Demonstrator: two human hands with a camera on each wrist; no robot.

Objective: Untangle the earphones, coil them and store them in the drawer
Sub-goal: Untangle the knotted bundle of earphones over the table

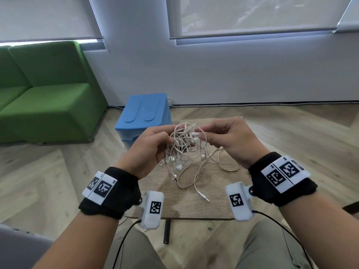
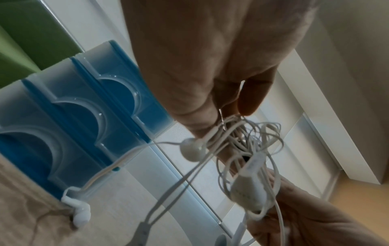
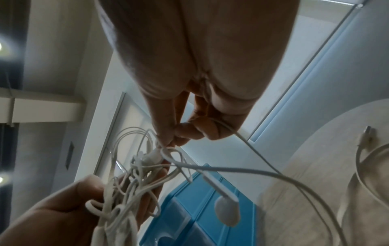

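A tangled knot of white earphones hangs between both hands above a small wooden table. My left hand grips the left side of the tangle. My right hand pinches a strand at the top of the knot. Loose loops and a jack plug trail down onto the table. An earbud and an inline remote dangle in the left wrist view. Behind the table stands the blue drawer unit, its translucent drawers all closed.
A green sofa stands on the left against the window wall. Wooden floor surrounds the table. Black cables from the wrist cameras hang over my lap. A second earbud rests at the table edge by the drawers.
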